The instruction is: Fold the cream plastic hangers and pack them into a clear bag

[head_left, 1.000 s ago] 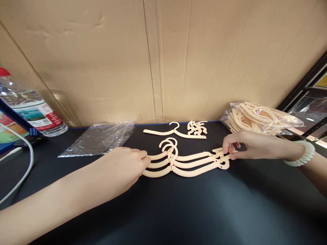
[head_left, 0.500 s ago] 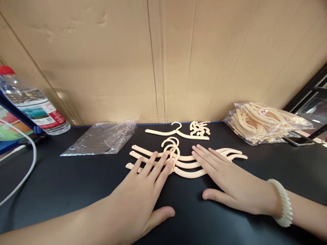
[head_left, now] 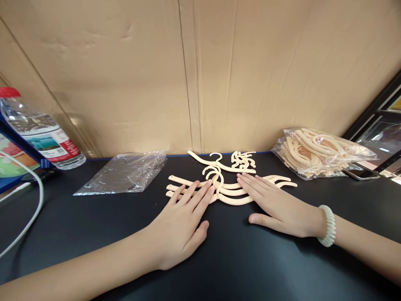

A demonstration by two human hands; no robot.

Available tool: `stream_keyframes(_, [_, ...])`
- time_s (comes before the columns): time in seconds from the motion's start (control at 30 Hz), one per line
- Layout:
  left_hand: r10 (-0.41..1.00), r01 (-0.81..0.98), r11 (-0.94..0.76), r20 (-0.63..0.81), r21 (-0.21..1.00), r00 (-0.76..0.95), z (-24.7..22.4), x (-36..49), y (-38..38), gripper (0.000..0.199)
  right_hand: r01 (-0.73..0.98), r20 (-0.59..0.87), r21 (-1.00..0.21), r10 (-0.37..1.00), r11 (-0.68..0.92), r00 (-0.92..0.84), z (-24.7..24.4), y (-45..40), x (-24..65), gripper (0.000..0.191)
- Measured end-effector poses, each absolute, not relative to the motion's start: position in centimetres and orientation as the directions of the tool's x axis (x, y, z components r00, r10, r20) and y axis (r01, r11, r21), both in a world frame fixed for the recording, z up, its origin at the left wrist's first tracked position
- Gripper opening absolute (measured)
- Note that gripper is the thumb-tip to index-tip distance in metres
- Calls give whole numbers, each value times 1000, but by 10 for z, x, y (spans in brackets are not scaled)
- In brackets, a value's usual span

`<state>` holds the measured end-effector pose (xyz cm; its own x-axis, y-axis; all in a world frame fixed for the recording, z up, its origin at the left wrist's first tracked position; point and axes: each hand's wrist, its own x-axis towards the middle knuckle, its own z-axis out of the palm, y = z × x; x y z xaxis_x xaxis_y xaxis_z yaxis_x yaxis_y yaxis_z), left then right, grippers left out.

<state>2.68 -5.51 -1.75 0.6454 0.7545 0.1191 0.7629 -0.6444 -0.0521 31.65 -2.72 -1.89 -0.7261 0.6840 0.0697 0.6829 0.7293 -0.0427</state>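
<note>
Three cream hangers (head_left: 233, 200) lie close together on the black table (head_left: 225, 259), their hooks overlapping in the middle. My left hand (head_left: 180, 225) rests flat with fingers spread over their left arms, its fingertips by the hooks. Over their right arms lies my right hand (head_left: 278, 207), fingers stretched out and thumb apart. Just behind, another cream hanger (head_left: 232, 169) touches or nearly touches the group's hooks. A small heap of cream hook pieces (head_left: 242, 160) sits behind that one's right arm.
An empty clear plastic bag (head_left: 125, 173) lies at the back left, near a water bottle (head_left: 46, 138) and a white cable (head_left: 40, 200). At the back right, a bag of hanger parts (head_left: 313, 152) rests beside a phone (head_left: 363, 172). Cardboard (head_left: 140, 75) stands behind.
Both hands have moved away from me, pushing the three hangers back and closer together. The rear hanger's left end has swung backward.
</note>
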Motion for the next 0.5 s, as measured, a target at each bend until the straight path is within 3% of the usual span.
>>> stream_keyframes(0.2, [727, 732, -681, 145, 30, 671, -23, 22, -51, 64, 672, 127, 26, 665, 740, -736, -22, -27, 315, 76])
stream_keyframes(0.37, [737, 751, -659, 230, 37, 636, -19, 22, -43, 62, 695, 321, 80, 642, 714, -696, -17, -22, 320, 63])
stream_keyframes(0.5, [716, 748, -661, 354, 64, 602, -2, 19, -31, 49, 757, 501, 9, 652, 654, -569, -5, -10, 336, 47])
